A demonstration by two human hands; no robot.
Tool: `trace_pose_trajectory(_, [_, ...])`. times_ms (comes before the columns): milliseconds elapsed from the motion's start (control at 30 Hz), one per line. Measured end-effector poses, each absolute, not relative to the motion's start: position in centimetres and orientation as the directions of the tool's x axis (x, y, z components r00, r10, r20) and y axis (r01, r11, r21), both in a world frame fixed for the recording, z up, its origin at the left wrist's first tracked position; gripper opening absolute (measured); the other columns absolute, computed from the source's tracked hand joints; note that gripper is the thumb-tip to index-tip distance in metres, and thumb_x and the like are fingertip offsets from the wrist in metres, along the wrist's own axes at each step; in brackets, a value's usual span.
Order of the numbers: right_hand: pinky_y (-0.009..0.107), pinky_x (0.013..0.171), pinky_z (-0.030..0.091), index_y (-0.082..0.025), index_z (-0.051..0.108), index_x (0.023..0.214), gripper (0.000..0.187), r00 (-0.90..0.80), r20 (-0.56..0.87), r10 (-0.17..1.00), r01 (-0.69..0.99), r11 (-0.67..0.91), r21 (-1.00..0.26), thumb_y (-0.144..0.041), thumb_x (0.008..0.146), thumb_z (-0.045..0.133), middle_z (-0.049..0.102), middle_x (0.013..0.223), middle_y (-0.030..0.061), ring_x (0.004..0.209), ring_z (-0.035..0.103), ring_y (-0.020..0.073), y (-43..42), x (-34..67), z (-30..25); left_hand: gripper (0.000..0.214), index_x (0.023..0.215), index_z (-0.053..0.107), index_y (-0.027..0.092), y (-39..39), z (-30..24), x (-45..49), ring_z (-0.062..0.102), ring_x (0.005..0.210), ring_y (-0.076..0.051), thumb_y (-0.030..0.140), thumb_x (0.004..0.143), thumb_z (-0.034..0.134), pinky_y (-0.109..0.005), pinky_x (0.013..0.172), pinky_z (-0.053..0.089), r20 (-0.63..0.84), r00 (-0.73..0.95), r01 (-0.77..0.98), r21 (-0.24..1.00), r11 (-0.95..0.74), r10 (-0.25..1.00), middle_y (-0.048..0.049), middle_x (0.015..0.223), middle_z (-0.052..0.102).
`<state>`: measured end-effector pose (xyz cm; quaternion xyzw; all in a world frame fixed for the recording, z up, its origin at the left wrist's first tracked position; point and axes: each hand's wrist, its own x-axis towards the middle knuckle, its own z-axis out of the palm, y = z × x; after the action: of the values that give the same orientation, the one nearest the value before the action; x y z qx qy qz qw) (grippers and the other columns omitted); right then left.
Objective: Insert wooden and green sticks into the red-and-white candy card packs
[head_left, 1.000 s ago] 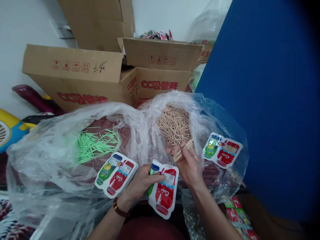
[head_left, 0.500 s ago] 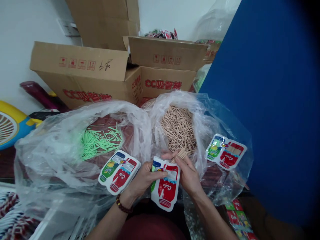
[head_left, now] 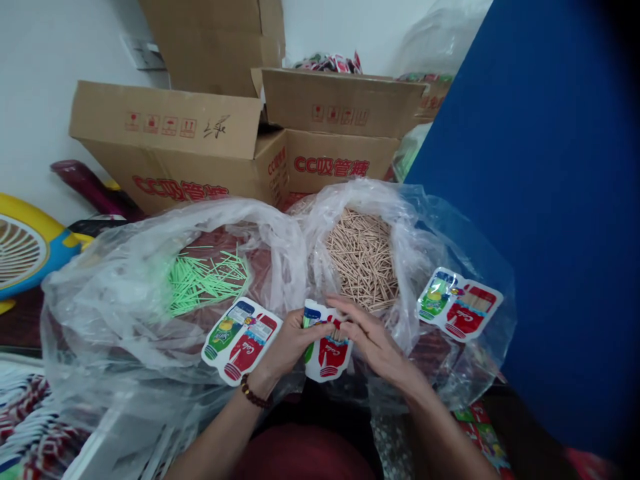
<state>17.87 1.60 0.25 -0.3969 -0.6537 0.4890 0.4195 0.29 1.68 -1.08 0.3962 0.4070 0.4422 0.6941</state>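
My left hand (head_left: pixel 290 343) grips a flat candy packet (head_left: pixel 325 367) by its left side, thumb across the front. The packet is printed with a green Sprite bottle and a red Cola bottle. Brown thin sticks (head_left: pixel 337 335) show at the Cola bottle's window. At the packet's upper right edge, the fingers of my right hand (head_left: pixel 375 343) are closed around it; their tips are partly hidden. Just beyond lies an open plastic bag with a heap of brown sticks (head_left: pixel 363 260). Left of my hands, a similar packet (head_left: pixel 243 341) rests on clear plastic.
Green sticks (head_left: pixel 207 280) lie in another plastic bag (head_left: pixel 110 287). A packet with brown sticks (head_left: pixel 460 305) sits at the right. Cardboard boxes (head_left: pixel 185 167) stand behind. A blue panel (head_left: pixel 540 200) closes off the right side; a toy-like fan (head_left: pixel 25 243) is at far left.
My right hand has brought its bunch of brown sticks down to the packet, and sticks now show in the Cola window. The packet has tilted and shifted up slightly. The view has shifted a little.
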Motion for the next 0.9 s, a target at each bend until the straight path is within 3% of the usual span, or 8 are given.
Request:
trace_pose_trajectory(100, [0.032, 0.087, 0.049, -0.029, 0.060, 0.118, 0.037, -0.266, 0.022, 0.964, -0.077, 0.001, -0.997, -0.029, 0.081, 0.065, 0.067, 0.113, 0.0013, 0.100, 0.063, 0.0188, 1.6, 17.8, -0.8, 0.023, 0.078, 0.070, 0.011, 1.8, -0.9, 0.3, 0.062, 0.062, -0.014, 0.030, 0.067, 0.078, -0.023, 0.060, 0.047, -0.238, 0.245, -0.293, 0.906, 0.306, 0.940, -0.0036, 0.074, 0.071])
trace_pose_trajectory(267, [0.030, 0.077, 0.053, -0.024, 0.067, 0.100, 0.034, -0.268, -0.143, 0.953, -0.228, -0.207, -0.951, -0.024, 0.068, 0.077, 0.072, 0.091, -0.0019, 0.079, 0.066, 0.0162, 1.2, 16.7, -2.6, 0.025, 0.079, 0.069, 0.011, 1.8, -0.9, 0.0, 0.061, 0.060, -0.013, 0.029, 0.065, 0.079, -0.023, 0.058, 0.048, -0.250, 0.252, -0.308, 0.895, 0.322, 0.935, -0.0025, 0.072, 0.070])
trace_pose_trajectory(433, [0.030, 0.071, 0.053, -0.023, 0.071, 0.091, 0.028, -0.200, -0.163, 0.966, -0.234, -0.209, -0.950, -0.025, 0.064, 0.079, 0.073, 0.083, -0.0020, 0.071, 0.066, 0.0165, 1.2, 16.3, -2.5, 0.035, 0.089, 0.065, 0.013, 1.9, -1.0, -0.8, 0.064, 0.066, -0.015, 0.023, 0.060, 0.082, -0.025, 0.063, 0.051, -0.302, 0.247, -0.263, 0.894, 0.364, 0.921, -0.0014, 0.078, 0.070])
trace_pose_trajectory(567, [0.030, 0.071, 0.053, -0.021, 0.072, 0.088, 0.025, -0.153, -0.114, 0.982, -0.181, -0.141, -0.973, -0.026, 0.065, 0.078, 0.074, 0.084, -0.0002, 0.073, 0.066, 0.0175, 1.4, 16.5, -1.9, 0.031, 0.086, 0.066, 0.012, 2.2, -0.7, -1.1, 0.062, 0.062, -0.013, 0.020, 0.060, 0.081, -0.024, 0.061, 0.050, -0.308, 0.272, -0.250, 0.892, 0.376, 0.912, -0.0008, 0.075, 0.069])
trace_pose_trajectory(733, [0.031, 0.075, 0.053, -0.023, 0.070, 0.098, 0.033, -0.229, -0.136, 0.964, -0.254, -0.194, -0.948, -0.025, 0.065, 0.078, 0.074, 0.090, -0.0010, 0.076, 0.067, 0.0168, 1.0, 16.7, -1.9, 0.027, 0.082, 0.067, 0.010, 2.2, -0.4, -0.6, 0.062, 0.058, -0.015, 0.025, 0.063, 0.080, -0.025, 0.057, 0.049, -0.294, 0.344, -0.246, 0.889, 0.388, 0.892, -0.0035, 0.069, 0.069])
trace_pose_trajectory(900, [0.028, 0.065, 0.052, -0.021, 0.069, 0.090, 0.027, -0.110, -0.136, 0.985, -0.182, -0.154, -0.971, -0.027, 0.065, 0.077, 0.073, 0.079, -0.0013, 0.067, 0.065, 0.0165, 0.7, 16.7, -2.0, 0.032, 0.088, 0.069, 0.011, 2.1, 0.1, -0.2, 0.064, 0.062, -0.016, 0.028, 0.063, 0.080, -0.025, 0.059, 0.050, -0.290, 0.367, -0.193, 0.906, 0.377, 0.884, -0.0040, 0.074, 0.071])
